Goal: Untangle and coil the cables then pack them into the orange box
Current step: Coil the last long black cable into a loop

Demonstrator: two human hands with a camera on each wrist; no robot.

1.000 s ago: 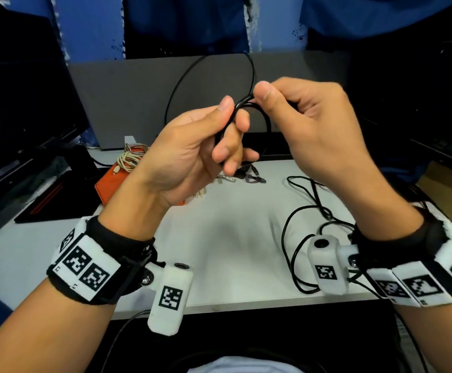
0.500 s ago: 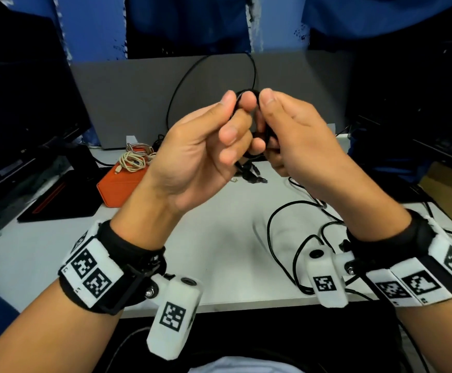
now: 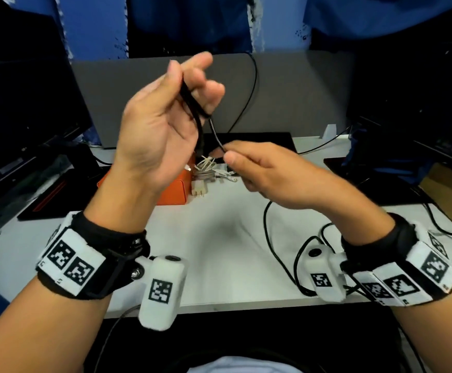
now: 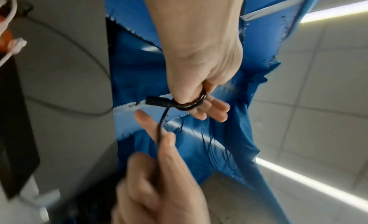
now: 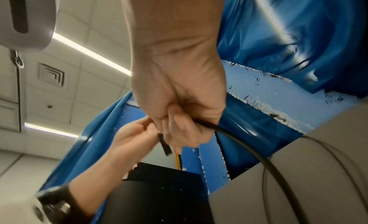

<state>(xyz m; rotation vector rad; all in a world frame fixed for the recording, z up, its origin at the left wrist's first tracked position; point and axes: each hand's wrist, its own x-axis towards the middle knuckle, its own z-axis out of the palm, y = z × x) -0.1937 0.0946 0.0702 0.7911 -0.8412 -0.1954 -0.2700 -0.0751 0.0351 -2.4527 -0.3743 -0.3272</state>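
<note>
My left hand (image 3: 192,84) is raised above the white table (image 3: 219,265) and grips a small coil of black cable (image 3: 196,114). The left wrist view shows the coil (image 4: 191,103) looped round its fingers, with a black plug end (image 4: 157,101) sticking out. Lower and to the right, my right hand (image 3: 226,154) pinches a strand of the same cable (image 3: 215,133) between thumb and finger. From this pinch the cable (image 5: 249,148) trails away. The orange box (image 3: 173,189) sits behind my left wrist, partly hidden, with a bundle of white cables (image 3: 206,168) next to it.
More black cable (image 3: 273,238) lies in loose loops on the table's right side, near my right wrist. A white plug (image 3: 199,188) rests beside the box. A grey panel (image 3: 286,90) stands at the back, with dark monitors (image 3: 17,103) at the left.
The hands were together at chest height, both on the coil. Now the left hand has risen with the coil, and the right has dropped, drawing a strand taut between them.
</note>
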